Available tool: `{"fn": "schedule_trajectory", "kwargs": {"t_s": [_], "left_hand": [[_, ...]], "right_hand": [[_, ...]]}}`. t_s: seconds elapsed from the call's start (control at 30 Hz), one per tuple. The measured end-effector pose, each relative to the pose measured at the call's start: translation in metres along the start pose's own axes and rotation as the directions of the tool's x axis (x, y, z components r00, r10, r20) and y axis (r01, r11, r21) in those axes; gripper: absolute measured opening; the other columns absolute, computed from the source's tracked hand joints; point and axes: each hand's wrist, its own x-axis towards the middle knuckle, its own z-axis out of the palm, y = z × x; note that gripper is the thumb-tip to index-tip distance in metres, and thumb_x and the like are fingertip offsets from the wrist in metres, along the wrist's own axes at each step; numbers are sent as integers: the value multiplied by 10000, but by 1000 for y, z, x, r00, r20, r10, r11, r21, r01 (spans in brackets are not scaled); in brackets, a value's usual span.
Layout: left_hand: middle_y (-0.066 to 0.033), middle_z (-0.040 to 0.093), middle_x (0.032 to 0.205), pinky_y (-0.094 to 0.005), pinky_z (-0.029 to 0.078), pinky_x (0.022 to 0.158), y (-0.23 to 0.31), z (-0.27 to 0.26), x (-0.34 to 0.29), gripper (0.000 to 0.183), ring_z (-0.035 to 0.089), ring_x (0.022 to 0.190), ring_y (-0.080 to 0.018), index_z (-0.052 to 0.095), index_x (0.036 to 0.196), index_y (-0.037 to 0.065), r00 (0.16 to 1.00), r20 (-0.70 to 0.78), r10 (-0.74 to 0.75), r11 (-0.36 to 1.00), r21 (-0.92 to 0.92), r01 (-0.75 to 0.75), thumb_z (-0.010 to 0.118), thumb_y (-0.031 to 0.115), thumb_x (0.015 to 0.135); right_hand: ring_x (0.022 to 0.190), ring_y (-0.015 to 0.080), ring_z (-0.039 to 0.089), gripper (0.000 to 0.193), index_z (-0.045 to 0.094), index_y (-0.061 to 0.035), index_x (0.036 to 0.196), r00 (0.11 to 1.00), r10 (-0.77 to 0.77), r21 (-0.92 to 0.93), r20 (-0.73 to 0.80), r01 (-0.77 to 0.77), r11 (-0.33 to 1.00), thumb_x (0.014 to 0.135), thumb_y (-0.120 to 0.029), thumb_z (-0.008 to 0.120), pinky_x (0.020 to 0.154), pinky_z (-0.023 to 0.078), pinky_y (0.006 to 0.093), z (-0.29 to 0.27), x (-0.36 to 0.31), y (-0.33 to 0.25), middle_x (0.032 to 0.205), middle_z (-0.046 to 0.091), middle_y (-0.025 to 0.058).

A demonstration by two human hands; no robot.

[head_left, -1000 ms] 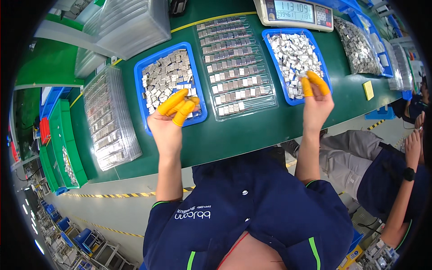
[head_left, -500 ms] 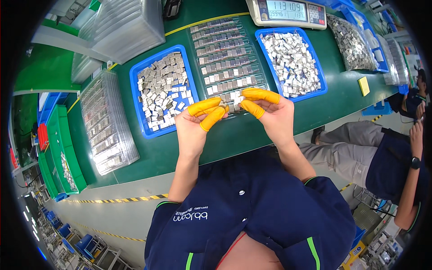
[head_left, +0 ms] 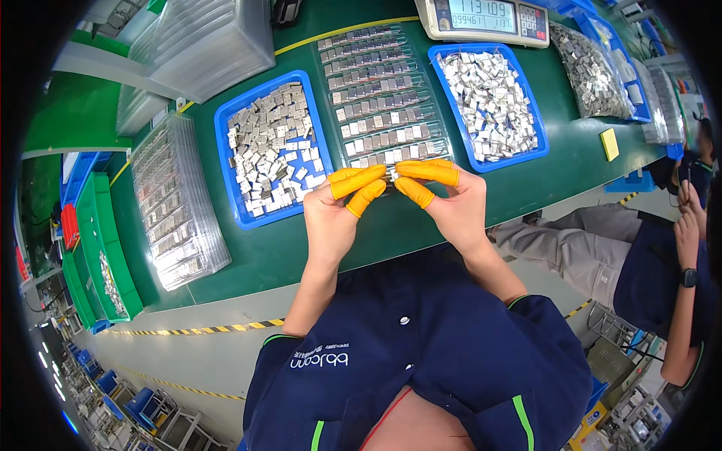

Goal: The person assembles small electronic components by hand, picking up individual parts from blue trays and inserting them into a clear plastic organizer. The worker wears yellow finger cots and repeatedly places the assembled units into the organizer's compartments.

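Yellow finger cots cover the thumb and fingers of my left hand (head_left: 334,214) and my right hand (head_left: 457,207). The fingertips of both hands meet over the near end of a clear plastic tray (head_left: 423,75). Between them, both hands pinch small silver metal connector pieces (head_left: 391,175), mostly hidden by the fingers. Rows of similar grey and white connector pieces (head_left: 387,119) lie in the tray's slots. Left of the tray, a blue bin (head_left: 225,161) holds loose silver connector shells (head_left: 271,120). To its right, another blue bin (head_left: 535,113) is heaped with white-and-silver connector pieces (head_left: 485,98).
A digital scale (head_left: 481,21) stands at the back. Stacked filled clear trays (head_left: 180,203) lie at left, with green bins (head_left: 109,248) beyond. A bag of metal parts (head_left: 590,71) and a yellow pad (head_left: 608,144) are at right. A co-worker (head_left: 647,263) is at far right.
My hands have drawn closer together, the left moving right and the right slightly left. The fingertips now nearly touch around the pieces. The co-worker's hands have also shifted.
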Motion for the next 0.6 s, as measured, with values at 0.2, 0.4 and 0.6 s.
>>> {"fn": "schedule_trajectory", "kwargs": {"t_s": [0.2,0.4,0.6], "left_hand": [[-122,655,974,-262,500,810,7,11,2,329,636,870,-162,589,1086,-56,993,-64,-100,973,-216,84,679,-32,771],[-95,653,922,-259,507,783,5,-3,6,428,637,848,-148,502,1154,-36,949,156,-276,862,-396,316,683,-18,767],[-115,639,943,-276,505,768,2,-9,7,434,630,839,-169,479,1175,-23,907,225,-357,826,-376,419,658,-15,780]], "right_hand": [[816,102,591,377,654,-12,1053,945,204,382,257,-293,876,689,-1,751,752,476,235,-7,4,12,964,654,51],[869,119,539,371,647,-8,1046,956,5,304,292,-98,948,690,6,750,818,439,263,-3,3,22,975,588,32],[893,138,558,321,651,-12,1003,959,44,464,280,-175,868,695,-7,742,821,439,276,1,-1,25,972,603,47]]}}
